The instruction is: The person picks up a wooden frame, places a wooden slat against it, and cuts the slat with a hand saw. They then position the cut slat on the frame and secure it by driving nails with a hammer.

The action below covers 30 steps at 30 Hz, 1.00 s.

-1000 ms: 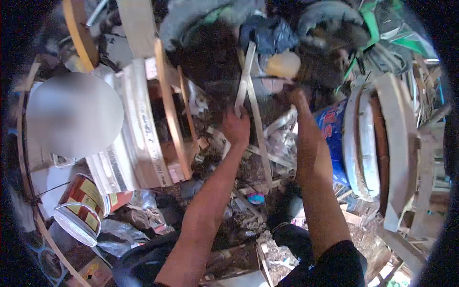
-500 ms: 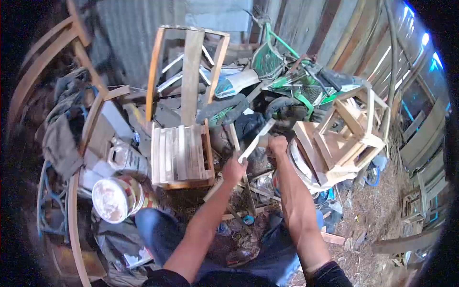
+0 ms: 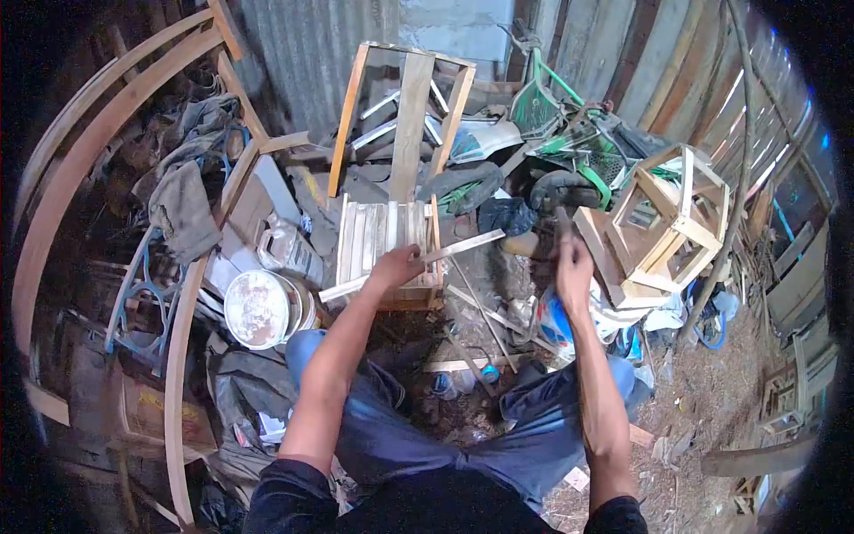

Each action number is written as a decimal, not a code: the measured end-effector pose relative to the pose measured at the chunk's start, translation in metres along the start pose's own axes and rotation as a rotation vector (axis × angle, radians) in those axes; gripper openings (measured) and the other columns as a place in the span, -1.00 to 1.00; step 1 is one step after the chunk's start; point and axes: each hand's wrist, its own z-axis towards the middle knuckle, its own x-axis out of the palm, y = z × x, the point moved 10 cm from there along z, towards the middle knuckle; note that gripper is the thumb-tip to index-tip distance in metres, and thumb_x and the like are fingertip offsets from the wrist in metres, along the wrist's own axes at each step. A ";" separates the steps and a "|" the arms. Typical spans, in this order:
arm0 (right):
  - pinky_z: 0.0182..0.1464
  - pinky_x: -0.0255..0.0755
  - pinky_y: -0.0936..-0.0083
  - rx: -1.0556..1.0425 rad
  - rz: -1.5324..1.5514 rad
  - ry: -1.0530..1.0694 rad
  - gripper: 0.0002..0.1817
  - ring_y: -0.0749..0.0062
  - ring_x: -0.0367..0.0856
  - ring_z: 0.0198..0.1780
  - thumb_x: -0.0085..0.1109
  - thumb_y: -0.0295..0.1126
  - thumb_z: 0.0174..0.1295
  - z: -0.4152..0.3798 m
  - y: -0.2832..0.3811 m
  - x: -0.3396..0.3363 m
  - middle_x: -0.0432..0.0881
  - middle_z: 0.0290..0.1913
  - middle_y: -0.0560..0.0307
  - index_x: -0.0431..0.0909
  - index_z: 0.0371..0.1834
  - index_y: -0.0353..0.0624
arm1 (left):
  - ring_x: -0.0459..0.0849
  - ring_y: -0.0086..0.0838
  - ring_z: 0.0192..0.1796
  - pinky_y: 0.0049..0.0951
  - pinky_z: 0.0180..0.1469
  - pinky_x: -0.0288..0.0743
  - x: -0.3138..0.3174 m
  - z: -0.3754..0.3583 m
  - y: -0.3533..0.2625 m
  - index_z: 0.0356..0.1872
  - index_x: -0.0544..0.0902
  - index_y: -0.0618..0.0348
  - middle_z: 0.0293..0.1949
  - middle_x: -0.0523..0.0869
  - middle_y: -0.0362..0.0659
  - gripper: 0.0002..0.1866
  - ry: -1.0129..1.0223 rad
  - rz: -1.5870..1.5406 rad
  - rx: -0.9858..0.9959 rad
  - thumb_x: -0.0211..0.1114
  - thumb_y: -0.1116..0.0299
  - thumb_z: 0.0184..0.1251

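Observation:
My left hand (image 3: 398,267) is closed around a long, thin wooden strip (image 3: 467,246). The strip lies slantwise, its right end higher, in front of a small frame of wooden slats (image 3: 360,240). To the right, my right hand (image 3: 574,265) is raised with its fingers curled. A dark, blurred thing (image 3: 562,222) shows at its top, too smeared to name. Close beside that hand stands a pale wooden frame of joined pieces (image 3: 680,218), resting on a wooden board (image 3: 598,254). The right hand is apart from the strip.
A white-lidded bucket (image 3: 256,309) stands at the left by my knee, near a plastic jug (image 3: 294,254). Curved wooden pieces (image 3: 178,392) rise along the left side. Behind are a green bicycle-like frame (image 3: 538,98) and a tall slatted frame (image 3: 409,125). Wood scraps litter the dirt floor (image 3: 676,374).
My left hand has moved left with the strip, which now lies flatter. My right hand has moved right, away from the strip. The view has shifted, so the surroundings sit farther right.

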 end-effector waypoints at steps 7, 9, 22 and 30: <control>-0.35 0.32 0.35 0.408 0.119 0.046 -0.46 0.47 0.37 -0.49 0.08 0.01 0.31 -0.091 -0.072 0.062 0.39 -0.67 0.15 0.51 -0.52 -0.36 | 0.67 0.01 -0.16 -0.04 -0.15 0.54 0.042 0.013 0.019 0.08 0.51 -0.02 -0.26 0.67 0.08 -0.54 -0.001 0.238 0.136 0.25 0.06 0.19; -0.41 0.26 0.40 0.184 0.008 0.027 -0.45 0.50 0.31 -0.51 0.08 0.01 0.32 -0.095 -0.049 0.071 0.37 -0.66 0.22 0.51 -0.50 -0.37 | 0.68 -0.06 -0.24 -0.09 -0.25 0.57 0.072 0.017 0.020 0.09 0.52 -0.03 -0.28 0.63 0.00 -0.61 0.055 0.422 0.228 0.23 0.25 0.20; -0.49 0.15 0.52 0.199 0.213 0.265 -0.46 0.61 0.24 -0.53 0.04 0.03 0.36 -0.111 -0.049 0.137 0.30 -0.64 0.35 0.49 -0.49 -0.32 | 0.50 -0.29 0.08 -0.27 0.03 0.41 0.076 -0.004 -0.022 -0.09 0.58 0.11 -0.05 0.55 -0.13 -0.69 -0.308 0.771 0.471 0.25 0.29 0.13; -0.54 0.12 0.58 0.310 0.415 0.340 -0.51 0.67 0.28 -0.60 0.09 0.01 0.33 -0.133 -0.090 0.168 0.38 -0.66 0.36 0.49 -0.53 -0.22 | 0.51 -0.10 0.11 -0.13 0.05 0.42 0.064 -0.011 -0.017 0.00 0.60 0.18 0.07 0.55 0.01 -0.65 -0.354 0.396 0.307 0.27 0.32 0.18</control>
